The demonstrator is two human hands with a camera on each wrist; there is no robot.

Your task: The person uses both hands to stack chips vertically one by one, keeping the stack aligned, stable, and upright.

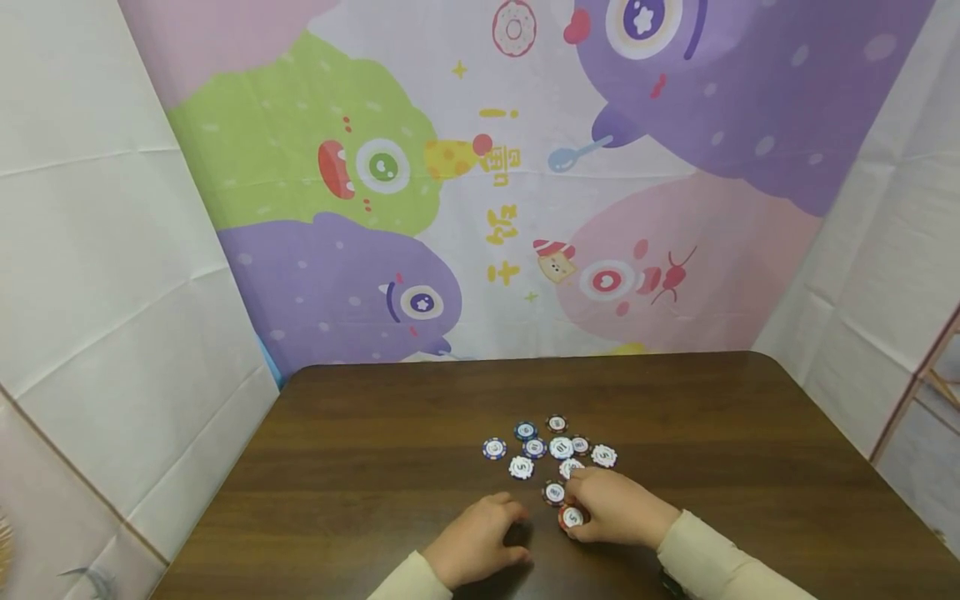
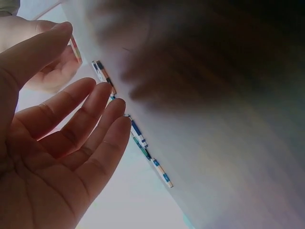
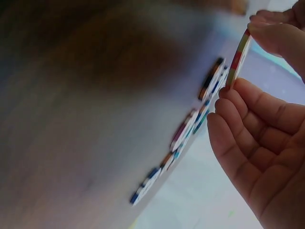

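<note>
My right hand (image 1: 624,507) pinches a red-edged poker chip (image 1: 572,517) with a white centre. In the right wrist view that red and yellow-green rim (image 3: 238,59) sits between thumb and fingertips; whether it still touches the table I cannot tell. A dark-edged chip (image 1: 554,493) lies just beyond it, and a white chip (image 1: 571,468) is partly hidden by the fingers. To the left, my left hand (image 1: 480,537) hovers or rests low at the tabletop, its fingers loosely bent and holding nothing. Its palm (image 2: 43,167) and bent fingers show in the left wrist view.
Farther back on the brown wooden table (image 1: 360,450) lie several more chips, among them a blue one (image 1: 494,448), a white one (image 1: 521,467) and another white one (image 1: 603,456) at the right. A cartoon-printed cloth (image 1: 517,317) hangs behind the table's far edge.
</note>
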